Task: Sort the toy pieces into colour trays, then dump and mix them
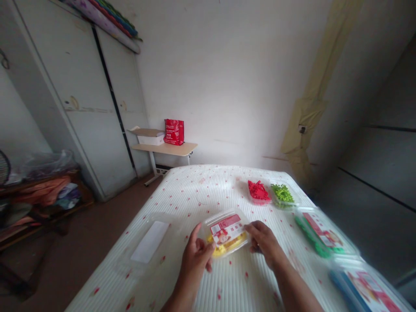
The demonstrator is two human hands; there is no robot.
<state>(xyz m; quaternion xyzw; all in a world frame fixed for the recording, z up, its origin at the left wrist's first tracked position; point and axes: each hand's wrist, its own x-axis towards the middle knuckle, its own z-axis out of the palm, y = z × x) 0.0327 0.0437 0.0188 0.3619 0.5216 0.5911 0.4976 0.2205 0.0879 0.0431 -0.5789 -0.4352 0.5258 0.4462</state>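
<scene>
A clear plastic box [226,232] with a red-and-white label and yellow pieces inside rests on the white patterned bed [201,190]. My left hand [195,253] grips its left end, forefinger raised and thumb on the lid. My right hand [264,239] curls over its right end. Both hands are closed on the box.
An open tray of red pieces [258,191] and one of green pieces [282,194] lie further back. Closed boxes with green [320,236] and blue pieces [364,286] line the right edge. A clear lid [150,242] lies left. A side table [165,148] and wardrobe [84,108] stand beyond.
</scene>
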